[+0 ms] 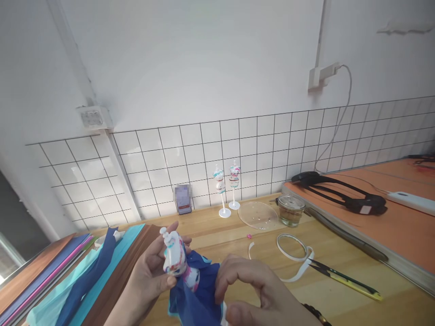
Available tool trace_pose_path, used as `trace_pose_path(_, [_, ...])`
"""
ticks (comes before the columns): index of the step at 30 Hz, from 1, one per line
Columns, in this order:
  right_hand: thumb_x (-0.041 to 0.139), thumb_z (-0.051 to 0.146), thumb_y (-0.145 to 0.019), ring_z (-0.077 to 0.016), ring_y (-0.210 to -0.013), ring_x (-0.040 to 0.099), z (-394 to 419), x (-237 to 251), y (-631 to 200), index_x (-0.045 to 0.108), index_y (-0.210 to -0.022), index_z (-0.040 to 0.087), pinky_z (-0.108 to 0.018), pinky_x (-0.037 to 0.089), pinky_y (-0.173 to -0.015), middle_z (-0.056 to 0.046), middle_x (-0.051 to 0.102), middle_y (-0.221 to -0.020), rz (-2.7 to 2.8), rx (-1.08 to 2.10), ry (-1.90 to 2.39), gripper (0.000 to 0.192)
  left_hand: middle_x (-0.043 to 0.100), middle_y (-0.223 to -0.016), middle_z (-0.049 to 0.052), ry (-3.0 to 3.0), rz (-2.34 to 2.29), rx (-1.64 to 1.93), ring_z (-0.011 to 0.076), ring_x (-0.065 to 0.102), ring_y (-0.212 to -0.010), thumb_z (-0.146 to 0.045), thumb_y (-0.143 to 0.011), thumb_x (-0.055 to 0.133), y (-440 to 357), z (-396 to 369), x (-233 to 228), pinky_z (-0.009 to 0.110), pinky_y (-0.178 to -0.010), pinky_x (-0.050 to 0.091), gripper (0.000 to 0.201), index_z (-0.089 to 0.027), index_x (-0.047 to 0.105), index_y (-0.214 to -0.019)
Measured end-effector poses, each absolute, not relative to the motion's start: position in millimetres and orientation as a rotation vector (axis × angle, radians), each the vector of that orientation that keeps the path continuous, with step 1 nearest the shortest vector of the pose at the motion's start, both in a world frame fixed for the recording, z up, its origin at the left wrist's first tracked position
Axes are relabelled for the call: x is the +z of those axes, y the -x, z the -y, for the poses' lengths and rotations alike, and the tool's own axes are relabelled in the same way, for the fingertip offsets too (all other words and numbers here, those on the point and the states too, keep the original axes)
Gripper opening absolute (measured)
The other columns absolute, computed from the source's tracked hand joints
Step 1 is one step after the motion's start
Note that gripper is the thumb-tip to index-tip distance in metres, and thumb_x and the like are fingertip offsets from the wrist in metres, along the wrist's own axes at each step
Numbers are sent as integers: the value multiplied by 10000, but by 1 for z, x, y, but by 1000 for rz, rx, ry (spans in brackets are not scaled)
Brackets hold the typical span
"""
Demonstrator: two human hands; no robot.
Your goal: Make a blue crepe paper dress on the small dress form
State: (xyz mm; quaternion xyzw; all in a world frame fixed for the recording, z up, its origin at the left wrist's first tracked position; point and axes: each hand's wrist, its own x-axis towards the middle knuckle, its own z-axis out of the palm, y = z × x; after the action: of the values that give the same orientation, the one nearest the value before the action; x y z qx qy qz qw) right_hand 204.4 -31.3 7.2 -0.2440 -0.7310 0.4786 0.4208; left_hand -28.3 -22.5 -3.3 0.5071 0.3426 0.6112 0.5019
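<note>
Two hands meet low in front of the person, over the near edge of the wooden surface [340, 294]. The left hand [149, 276] is curled around a small white dress-form figurine [175, 258] with pink and blue print, thumb and fingers closed on its torso, holding it upright with a slight tilt. The right hand [251, 290] is closed too, its fingers pinching the dark blue cloth [199, 294] that wraps the figurine's lower part and hangs below it.

To the left lie stacked sheets of coloured paper [68, 276] in blue, teal, pink and brown. Farther back, against the tiled wall [272, 140], two more figurines on stands [227, 190] stand side by side, with a phone [183, 199] propped to their left; its screen is blurred and nothing on it can be read. A clear round lid [258, 215] lies just beside a small glass jar [291, 210]. White ribbon [292, 251] loops nearer, touching yellow-handled scissors [346, 277]. On the orange board [390, 235] to the right rests a black strap [340, 192]. No readable writing shows anywhere.
</note>
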Motion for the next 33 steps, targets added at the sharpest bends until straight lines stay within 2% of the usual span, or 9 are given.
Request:
trace_pose_path(3, [577,624,-745,-216,-870,600,31,0,-207,674,-912,234,-341,465,-785,-42,643,-934,1783,1304,753,435,708,-987,55,-1213,-906,1425,236,647,-850,-276,-478,881,22,24,1,271,-695,513,784,-267,584,-1204])
trace_pose_path(7, [606,554,-761,-235,-943,620,27,-5,-205,656,-1015,219,-333,488,-812,-51,686,-985,1676,1452,824,424,722,-932,51,-1296,-1009,1322,254,622,-938,-289,-506,863,13,25,1,292,-801,480,669,-221,637,-1133])
trace_pose_path(11, [731,385,-676,-235,-921,635,22,-6,-194,692,-948,203,-318,508,-782,-61,704,-977,1648,1320,1065,329,698,-847,30,-1375,-1014,1185,223,601,-840,-375,-518,846,9,25,0,279,-737,466,560,-212,682,-1028])
trace_pose_path(15, [673,341,-736,-200,-770,662,18,-9,-188,705,-806,184,-272,522,-682,-42,724,-804,1616,1277,991,175,669,-826,29,-1422,-978,1139,215,567,-825,-411,-517,841,10,26,2,274,-726,442,497,-194,701,-942])
trace_pose_path(21, [640,375,-761,-189,-733,652,15,-10,-188,700,-751,183,-248,516,-655,-33,721,-743,1581,1203,947,202,642,-766,11,-1275,-984,1177,170,548,-754,-410,-584,811,10,26,4,250,-687,428,445,-185,687,-947])
trace_pose_path(25, [591,377,-791,-194,-722,645,12,-7,-191,682,-753,186,-267,518,-655,-32,708,-738,1676,1120,1012,215,668,-864,38,-1238,-1019,1228,203,577,-846,-377,-640,781,8,28,7,281,-753,440,412,-183,667,-986])
trace_pose_path(28, [574,338,-803,-211,-867,639,12,-5,-194,654,-908,212,-305,519,-752,-41,702,-917,1700,953,1102,182,670,-930,63,-1203,-996,1187,229,589,-875,-363,-681,748,8,31,11,317,-762,449,392,-181,646,-1013])
trace_pose_path(31, [564,297,-825,-227,-1048,571,17,-4,-198,596,-1033,256,-376,458,-905,-38,643,-1101,1832,584,1054,215,660,-847,46,-1224,-984,1140,207,588,-811,-334,-693,737,7,34,16,299,-723,446,331,-178,649,-971])
trace_pose_path(33, [558,262,-837,-232,-1095,537,21,-4,-199,575,-1061,257,-393,434,-932,-45,620,-1141,1942,373,942,225,644,-794,32,-1256,-964,1126,189,577,-780,-321,-696,731,6,36,19,275,-703,437,279,-170,663,-920])
